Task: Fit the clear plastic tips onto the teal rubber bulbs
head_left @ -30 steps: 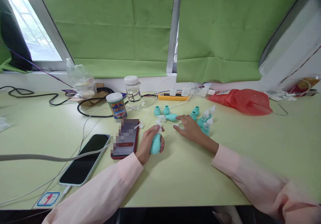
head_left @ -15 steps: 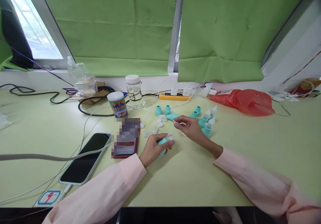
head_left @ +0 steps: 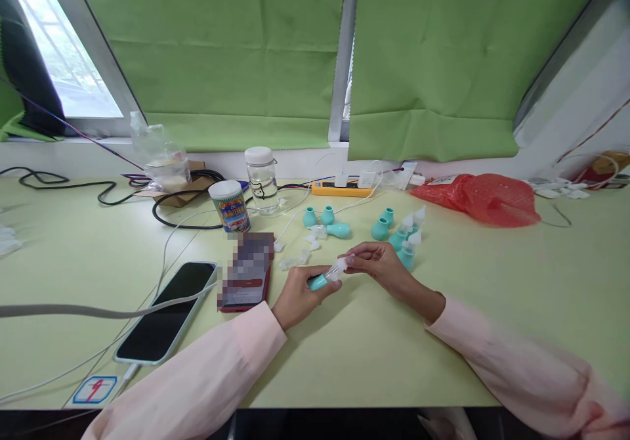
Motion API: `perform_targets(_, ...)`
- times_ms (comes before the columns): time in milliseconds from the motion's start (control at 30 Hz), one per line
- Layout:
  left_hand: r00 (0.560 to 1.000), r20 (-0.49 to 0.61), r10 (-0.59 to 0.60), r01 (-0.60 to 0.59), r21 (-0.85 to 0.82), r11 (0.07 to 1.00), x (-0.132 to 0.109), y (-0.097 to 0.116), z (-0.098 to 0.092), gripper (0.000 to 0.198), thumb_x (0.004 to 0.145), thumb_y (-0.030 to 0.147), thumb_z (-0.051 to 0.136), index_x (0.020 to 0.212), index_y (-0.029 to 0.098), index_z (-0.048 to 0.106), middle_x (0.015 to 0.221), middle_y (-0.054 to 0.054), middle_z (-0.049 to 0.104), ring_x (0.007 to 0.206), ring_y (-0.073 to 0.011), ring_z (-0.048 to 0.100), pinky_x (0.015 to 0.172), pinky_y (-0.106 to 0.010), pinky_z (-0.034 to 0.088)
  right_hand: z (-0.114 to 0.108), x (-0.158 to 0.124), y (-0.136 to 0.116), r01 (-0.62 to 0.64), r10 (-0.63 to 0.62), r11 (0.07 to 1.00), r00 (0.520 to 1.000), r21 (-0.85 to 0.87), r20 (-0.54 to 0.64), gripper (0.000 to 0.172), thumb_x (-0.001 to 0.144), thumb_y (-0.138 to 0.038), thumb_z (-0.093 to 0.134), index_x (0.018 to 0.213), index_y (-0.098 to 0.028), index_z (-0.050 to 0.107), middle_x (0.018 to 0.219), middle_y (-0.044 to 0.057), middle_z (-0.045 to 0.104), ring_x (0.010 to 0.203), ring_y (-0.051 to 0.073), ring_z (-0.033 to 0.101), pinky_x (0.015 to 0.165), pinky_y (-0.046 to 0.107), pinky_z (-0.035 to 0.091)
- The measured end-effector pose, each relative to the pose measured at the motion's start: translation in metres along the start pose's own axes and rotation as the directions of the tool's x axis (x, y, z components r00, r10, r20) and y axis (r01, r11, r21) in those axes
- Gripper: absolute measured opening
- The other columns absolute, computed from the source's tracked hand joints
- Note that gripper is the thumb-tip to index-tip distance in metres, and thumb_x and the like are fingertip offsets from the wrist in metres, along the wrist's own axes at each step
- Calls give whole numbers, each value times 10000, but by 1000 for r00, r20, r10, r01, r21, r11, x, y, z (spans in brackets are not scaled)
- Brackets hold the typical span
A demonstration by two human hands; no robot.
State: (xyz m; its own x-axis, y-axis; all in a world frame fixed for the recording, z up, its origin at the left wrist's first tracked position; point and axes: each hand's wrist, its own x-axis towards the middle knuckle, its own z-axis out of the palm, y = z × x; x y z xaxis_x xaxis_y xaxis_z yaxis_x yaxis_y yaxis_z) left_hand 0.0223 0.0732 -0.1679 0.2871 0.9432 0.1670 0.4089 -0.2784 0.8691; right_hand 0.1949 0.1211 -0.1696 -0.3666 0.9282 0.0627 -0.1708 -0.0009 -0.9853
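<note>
Pinching the whitish tip [head_left: 342,263] mid-frame, the right hand [head_left: 375,263] faces the left hand [head_left: 301,295], clasped sensibly round the probably light, squashy teal bulb [head_left: 318,282].

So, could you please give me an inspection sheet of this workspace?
Surface: pale yellow-green table.
Job's things: teal bulbs, some with translucent tips; loose clear pieces near the red-cased phone.
Clutter: red-cased phone, pale-cased phone, printed tub, lidded bottle, red bag.
Grip: left grip holds a teal bulb with a clear nozzle; right grip pinches the nozzle's end.
Cables: pale cable crosses the pale-cased phone; black cable loops beside the tub.
Surroundings: green blinds, window at left.
</note>
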Motion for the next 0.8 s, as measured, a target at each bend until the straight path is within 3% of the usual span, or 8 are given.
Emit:
perform_targets(167, 1000, -11, 13, -12, 20, 1000, -2, 1, 2, 323, 728, 364, 482, 898, 135, 635, 508, 33, 478, 469, -86, 407, 465, -189, 321, -3, -1, -6, -23, 24, 997, 1000, -79, 14, 170, 535, -219, 713, 669, -135, 649, 707, 50, 676, 632, 178, 633, 656, 322, 536)
perform_targets(533, 995, 64, 71, -75, 53, 996, -4, 6, 2, 281, 730, 356, 492, 799, 127, 641, 542, 31, 496, 497, -83, 393, 467, -189, 288, -13, 3, -24, -63, 115, 966, 973, -251, 200, 155, 498, -186, 720, 625, -121, 660, 627, 51, 670, 559, 148, 628, 576, 244, 532)
perform_targets(667, 991, 35, 127, -130, 92, 987, -4, 6, 3, 269, 728, 342, 496, 812, 141, 653, 619, 9, 570, 561, -109, 443, 518, -196, 320, -8, -1, -24, -42, 75, 972, 988, -232, 134, 142, 472, -206, 727, 553, -131, 636, 632, 43, 670, 552, 156, 628, 568, 263, 536)
perform_targets(800, 995, -1, 102, -102, 79, 992, -4, 5, 2, 298, 735, 358, 490, 898, 155, 637, 636, 4, 573, 563, -109, 445, 527, -196, 335, 0, -4, -18, -7, 12, 991, 999, -134, 39, 146, 473, -216, 732, 529, -139, 620, 641, 38, 671, 564, 164, 628, 580, 296, 540)
